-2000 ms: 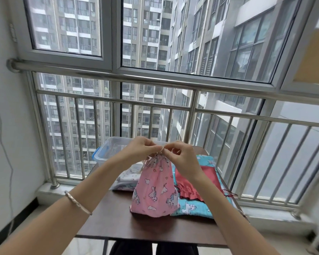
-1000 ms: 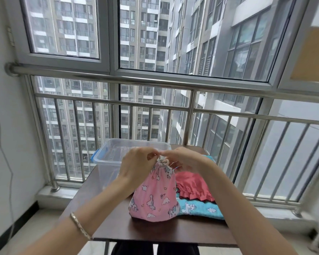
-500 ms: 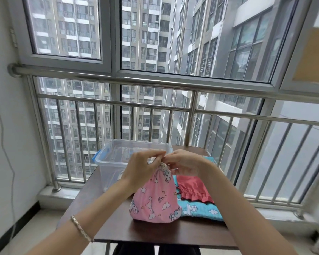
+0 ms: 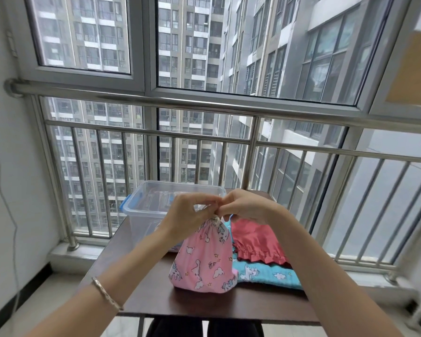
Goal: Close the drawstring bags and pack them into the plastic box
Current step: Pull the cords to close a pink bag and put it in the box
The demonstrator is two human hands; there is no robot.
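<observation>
Two hands: both meet at the gathered neck of the pink bag, above the table.
Left hand (image 4: 188, 212): fingertips pinched together on the cord at the bag's top, from the left side.
Right hand (image 4: 247, 205): fingertips pinched on the same cord from the right, touching the left hand's fingertips.
Pink bag (image 4: 204, 261): hangs directly below the fingers, neck cinched tight, its bottom resting on the table (image 4: 156, 297).
Red bag (image 4: 258, 244): lies flat just right of the pink bag, on top of the blue bag.
Blue bag (image 4: 267, 274): flat on the table, untouched by either hand.
Plastic box (image 4: 141, 207): clear, lidless, behind the left hand at the table's far left.
Bracelet (image 4: 106, 294): on the left wrist.
</observation>
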